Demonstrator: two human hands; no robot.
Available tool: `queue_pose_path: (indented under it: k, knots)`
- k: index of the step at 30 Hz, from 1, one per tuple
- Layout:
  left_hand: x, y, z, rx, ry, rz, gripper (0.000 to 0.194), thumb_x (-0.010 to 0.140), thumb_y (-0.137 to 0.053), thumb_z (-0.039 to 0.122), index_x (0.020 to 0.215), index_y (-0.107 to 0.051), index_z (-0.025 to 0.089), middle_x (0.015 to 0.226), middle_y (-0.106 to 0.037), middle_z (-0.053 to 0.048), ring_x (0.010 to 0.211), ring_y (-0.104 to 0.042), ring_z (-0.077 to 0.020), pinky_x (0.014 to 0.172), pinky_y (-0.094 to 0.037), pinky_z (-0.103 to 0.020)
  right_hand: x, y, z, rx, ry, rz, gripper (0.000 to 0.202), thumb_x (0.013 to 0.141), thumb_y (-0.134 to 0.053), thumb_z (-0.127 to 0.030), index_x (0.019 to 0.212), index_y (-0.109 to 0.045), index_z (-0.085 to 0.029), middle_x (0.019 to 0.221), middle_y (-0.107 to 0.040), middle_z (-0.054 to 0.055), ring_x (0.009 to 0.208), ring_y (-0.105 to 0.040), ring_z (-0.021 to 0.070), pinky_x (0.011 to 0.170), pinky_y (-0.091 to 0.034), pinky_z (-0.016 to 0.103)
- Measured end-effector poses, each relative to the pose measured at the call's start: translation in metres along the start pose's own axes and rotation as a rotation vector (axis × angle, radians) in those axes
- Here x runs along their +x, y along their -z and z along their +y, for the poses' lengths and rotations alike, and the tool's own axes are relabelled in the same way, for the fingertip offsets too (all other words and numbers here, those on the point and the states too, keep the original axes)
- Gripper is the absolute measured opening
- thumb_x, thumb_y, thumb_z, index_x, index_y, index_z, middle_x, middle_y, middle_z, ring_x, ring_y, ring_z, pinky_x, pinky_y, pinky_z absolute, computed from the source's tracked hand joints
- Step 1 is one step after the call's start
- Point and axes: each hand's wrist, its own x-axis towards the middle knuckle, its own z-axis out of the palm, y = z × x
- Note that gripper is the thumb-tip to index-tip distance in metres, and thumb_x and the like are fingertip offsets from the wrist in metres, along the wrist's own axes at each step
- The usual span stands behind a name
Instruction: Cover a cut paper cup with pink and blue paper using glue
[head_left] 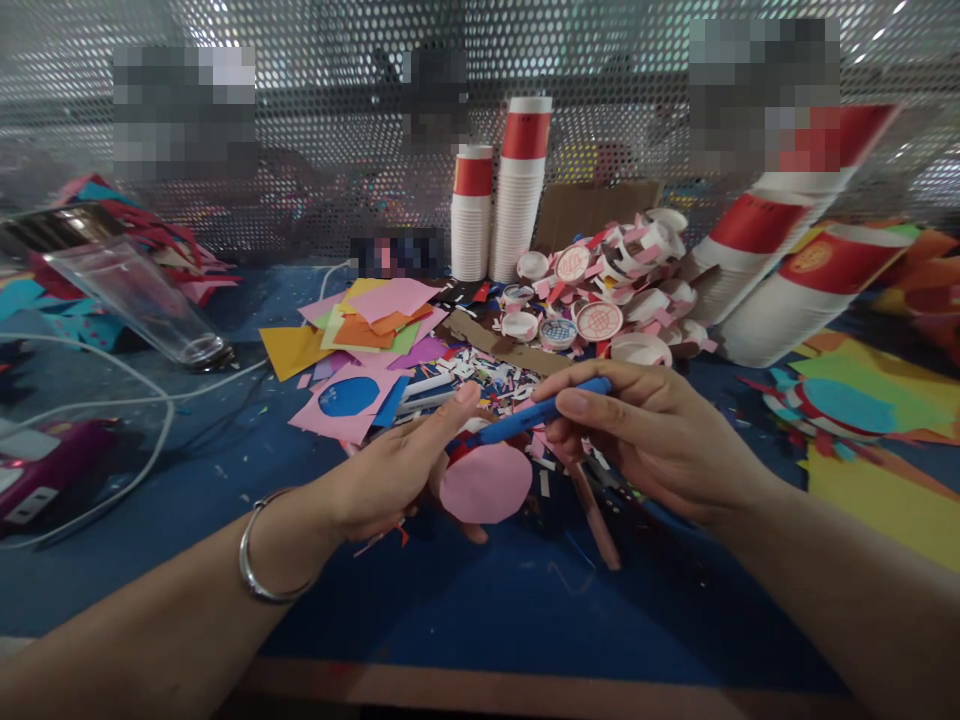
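Observation:
My left hand point(412, 465) is wrapped around a small paper cup piece, mostly hidden by the fingers, with a round pink paper disc point(486, 484) on its near side. Between the thumb and fingers of my right hand point(637, 430) is a blue pen point(517, 424), tilted so that its lower end is at the left, beside my left thumb and above the disc. Small paper scraps point(487, 375) lie on the blue table just behind both hands.
Stacked paper cups point(517, 190) stand at the back; more cup stacks point(772, 270) lean at the right. Cut cup pieces point(600, 320) are piled between them. Coloured paper point(375, 320), a clear bottle point(139, 290) and a white cable point(169, 400) lie toward the left.

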Motion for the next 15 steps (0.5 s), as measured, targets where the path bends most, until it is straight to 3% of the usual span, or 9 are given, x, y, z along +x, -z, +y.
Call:
queue_pose_path:
  k: [4,8,11,15]
  knots:
    - [0.0012,-0.0023,0.004,-0.009,0.063,-0.074,0.066,0.094,-0.049,0.069,0.123,-0.074,0.016,0.084,-0.079,-0.013,0.072,-0.074,-0.0262,0.059,-0.061,-0.032,0.0003,0.0011,0.0024,0.071,-0.035,-0.009,0.015,0.087,-0.081,-0.032,0.095,-0.078,-0.02,0.071,-0.074,0.001,0.062,-0.067,0.0105,0.06,-0.056,0.022]
    - [0.0025,-0.0035,0.0046,-0.107,0.064,-0.17,0.058,0.094,-0.053,0.066,0.114,-0.076,0.017,0.088,-0.08,-0.013,0.073,-0.073,-0.024,0.055,-0.06,-0.029,0.0012,0.0016,0.0045,0.111,-0.05,-0.024,0.015,0.086,-0.081,-0.032,0.095,-0.078,-0.02,0.071,-0.074,0.0,0.063,-0.068,0.0093,0.061,-0.056,0.019]
    - [0.0019,-0.0036,0.0034,-0.093,0.108,-0.156,0.061,0.093,-0.053,0.068,0.106,-0.078,0.014,0.077,-0.079,-0.012,0.065,-0.073,-0.0236,0.056,-0.061,-0.031,0.0012,0.0016,0.0044,0.091,-0.056,-0.009,0.018,0.085,-0.082,-0.034,0.097,-0.078,-0.021,0.071,-0.074,0.0,0.063,-0.067,0.01,0.058,-0.055,0.019]
    - [-0.0004,-0.0042,0.0048,-0.012,0.217,-0.112,0.08,0.086,-0.048,0.081,0.094,-0.079,0.008,0.073,-0.078,-0.017,0.057,-0.073,-0.0264,0.058,-0.061,-0.035,0.0006,0.0003,0.0027,0.055,-0.028,0.006,0.018,0.085,-0.082,-0.035,0.095,-0.077,-0.021,0.072,-0.073,0.0,0.062,-0.067,0.0099,0.058,-0.055,0.02]
